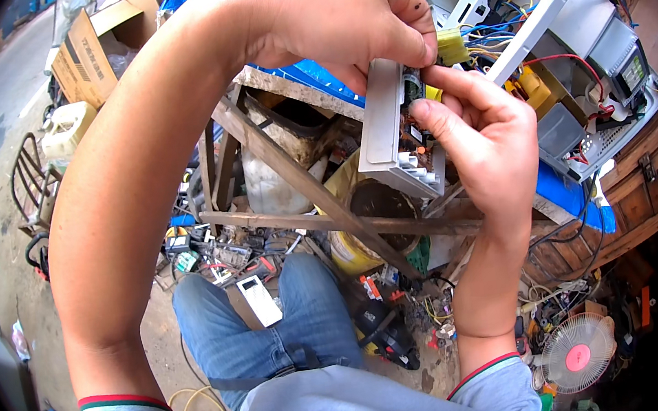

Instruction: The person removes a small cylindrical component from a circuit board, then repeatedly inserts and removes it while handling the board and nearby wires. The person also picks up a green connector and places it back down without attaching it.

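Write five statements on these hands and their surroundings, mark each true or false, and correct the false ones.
1. The right hand is at the grey metal housing's open side. True.
2. The left hand is at the housing's lower end. False: it is at the upper end.
3. The pink-hubbed fan is at upper left. False: it is at lower right.
4. Coloured wires show at upper right. True.
5. Blue jeans show below the housing. True.
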`<state>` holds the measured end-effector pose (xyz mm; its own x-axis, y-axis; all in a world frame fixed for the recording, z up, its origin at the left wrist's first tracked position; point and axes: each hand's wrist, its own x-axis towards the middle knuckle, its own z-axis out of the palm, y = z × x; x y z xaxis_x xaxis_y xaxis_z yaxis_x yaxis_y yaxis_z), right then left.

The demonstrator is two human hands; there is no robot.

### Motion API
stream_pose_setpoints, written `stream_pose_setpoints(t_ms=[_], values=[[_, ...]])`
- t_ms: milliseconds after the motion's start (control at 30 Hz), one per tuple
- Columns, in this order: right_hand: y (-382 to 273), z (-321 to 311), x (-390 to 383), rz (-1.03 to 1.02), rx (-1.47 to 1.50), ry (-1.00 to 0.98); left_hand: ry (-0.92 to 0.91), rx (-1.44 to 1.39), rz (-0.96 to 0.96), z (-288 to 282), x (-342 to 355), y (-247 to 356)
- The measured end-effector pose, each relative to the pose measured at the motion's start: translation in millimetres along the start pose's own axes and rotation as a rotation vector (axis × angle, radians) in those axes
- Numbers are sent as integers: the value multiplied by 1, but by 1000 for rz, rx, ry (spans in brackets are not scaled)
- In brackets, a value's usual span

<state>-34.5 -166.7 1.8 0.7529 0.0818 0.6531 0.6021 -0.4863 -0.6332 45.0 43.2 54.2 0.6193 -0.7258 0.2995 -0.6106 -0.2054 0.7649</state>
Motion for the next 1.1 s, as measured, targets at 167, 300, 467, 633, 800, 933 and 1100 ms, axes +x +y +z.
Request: stream_pose_setpoints(t_ms=[167, 300, 467, 633, 800, 933, 1100], values=[[-11, -12, 9, 152, 38, -132, -137, 68, -18, -21, -13, 20], [-21, -14, 5, 197, 186, -110, -168, 58, 21, -24, -22, 27], [-16, -2, -3, 17, -30, 50, -136, 129, -44, -21, -16, 30], [-8, 4, -2, -242, -186, 99, -177, 40, 71, -23, -16, 20], [-7, 10, -2, -372, -293, 141, -180, -42, 76, -20, -16, 19], [-9, 15, -4, -352, -281, 152, -98, -12, -89, -12, -8, 24], [-10, 17, -5, -308, -300, 148, -85, -51, -95, -8, -10, 27]])
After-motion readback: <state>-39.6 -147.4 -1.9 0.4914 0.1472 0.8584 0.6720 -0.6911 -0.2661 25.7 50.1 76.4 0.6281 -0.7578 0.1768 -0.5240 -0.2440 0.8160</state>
